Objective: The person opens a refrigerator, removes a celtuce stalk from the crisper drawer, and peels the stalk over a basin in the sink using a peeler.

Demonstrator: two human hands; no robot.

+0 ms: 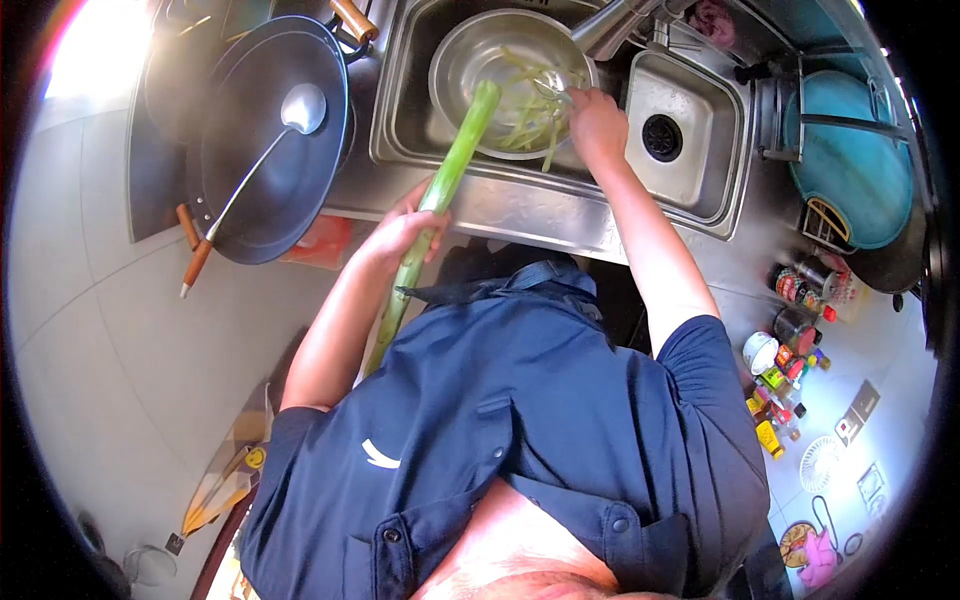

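Observation:
My left hand [408, 228] is closed around a long, pale green celtuce stem [455, 165], held slanting with its upper end over the metal bowl [447, 65]. The stem's lower end reaches down beside my shirt. Over the bowl's right side, my right hand [598, 122] is closed on a peeler [549, 90], mostly hidden by fingers and peelings. Thin green peelings [525, 128] lie in the bowl, and some hang over its near rim. The peeler and the stem are apart. The bowl stands in the left basin [405, 120] of the sink.
A faucet [608, 30] reaches over the bowl from above. To the left is a dark wok [250, 215] with a ladle [302, 108] in it. The smaller basin [700, 95] with a drain lies right. Several bottles and jars [785, 370] stand farther right, below a turquoise basin [850, 160].

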